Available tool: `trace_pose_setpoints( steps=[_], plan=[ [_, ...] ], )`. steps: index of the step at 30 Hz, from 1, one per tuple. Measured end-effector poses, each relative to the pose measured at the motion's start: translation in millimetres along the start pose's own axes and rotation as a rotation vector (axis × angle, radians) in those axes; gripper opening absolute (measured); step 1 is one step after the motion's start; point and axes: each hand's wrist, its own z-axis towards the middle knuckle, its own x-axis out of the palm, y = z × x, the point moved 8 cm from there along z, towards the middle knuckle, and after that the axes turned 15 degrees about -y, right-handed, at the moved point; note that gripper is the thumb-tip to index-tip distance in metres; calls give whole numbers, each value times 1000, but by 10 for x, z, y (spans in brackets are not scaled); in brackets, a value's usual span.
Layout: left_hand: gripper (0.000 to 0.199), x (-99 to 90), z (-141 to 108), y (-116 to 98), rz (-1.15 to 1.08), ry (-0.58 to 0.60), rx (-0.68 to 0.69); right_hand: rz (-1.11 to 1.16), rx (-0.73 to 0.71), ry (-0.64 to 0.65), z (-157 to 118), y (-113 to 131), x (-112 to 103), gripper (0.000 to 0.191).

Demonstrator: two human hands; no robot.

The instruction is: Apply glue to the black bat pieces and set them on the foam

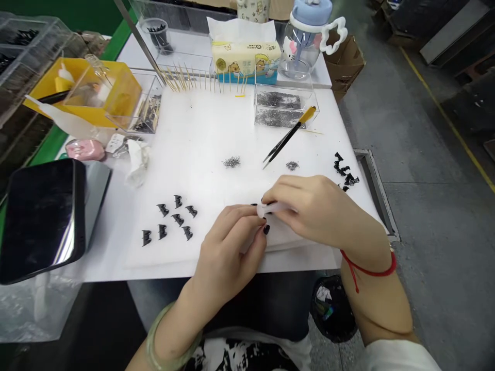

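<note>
My right hand is closed round a small whitish translucent tube, its end pointing left. The fingers of my left hand are pinched together right beside the tube's end; what they hold is too small and hidden to make out. Several black bat-shaped pieces lie on the white foam sheet left of my hands. More black pieces are at the sheet's right edge. Beyond my hands are two small heaps of dark glitter, one in the middle and one further right.
Tweezers lean on a clear box of glitter. Wooden sticks stand along the back by a tissue pack and a cup. A yellow bin and phone are at the left.
</note>
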Motion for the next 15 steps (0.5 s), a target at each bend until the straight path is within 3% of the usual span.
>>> trace_pose_setpoints(
  steps=[3, 5, 8, 11, 15],
  plan=[
    [24, -43, 4, 53, 56, -19, -55, 181, 20, -16, -25, 67, -108, 14],
    [26, -21, 19, 48, 94, 3, -58, 386, 85, -117, 3, 54, -297, 6],
    [24, 84, 46, -11, 136, 73, -11, 790, 258, -281, 83, -49, -475, 35],
    [14, 172, 62, -57, 147, 125, 32, 992, 397, -305, 180, -168, -403, 48],
    [20, 151, 90, -60, 78, 169, 82, 1177, 587, -372, 222, -414, -275, 43]
  ],
)
